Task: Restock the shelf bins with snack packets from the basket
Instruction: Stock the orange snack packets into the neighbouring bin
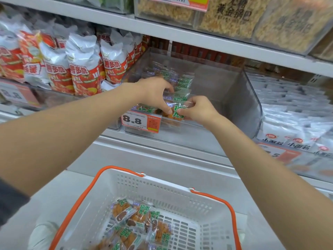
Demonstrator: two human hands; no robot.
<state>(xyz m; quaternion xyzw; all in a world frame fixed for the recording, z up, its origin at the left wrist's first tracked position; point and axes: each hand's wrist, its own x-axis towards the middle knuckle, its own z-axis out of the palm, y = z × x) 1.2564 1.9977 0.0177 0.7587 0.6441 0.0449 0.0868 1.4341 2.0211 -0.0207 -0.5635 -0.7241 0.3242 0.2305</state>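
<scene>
A clear plastic shelf bin [232, 98] stands on the middle shelf, with a row of green-labelled snack packets [182, 83] along its left side. Both hands reach into the bin's front. My left hand [155, 92] pinches the packets from the left, thumb low and fingers on top. My right hand [196, 110] grips the frontmost snack packet [176, 112] from the right. Below, a white basket [182, 193] with orange handles holds several more of the same packets [138, 224].
Red and silver chip bags [79, 67] fill the shelf to the left. White packets [295, 114] lie in the bin to the right. An 8.8 price tag [140, 121] hangs on the bin's front. Yellow snack bins [234, 15] stand on the shelf above.
</scene>
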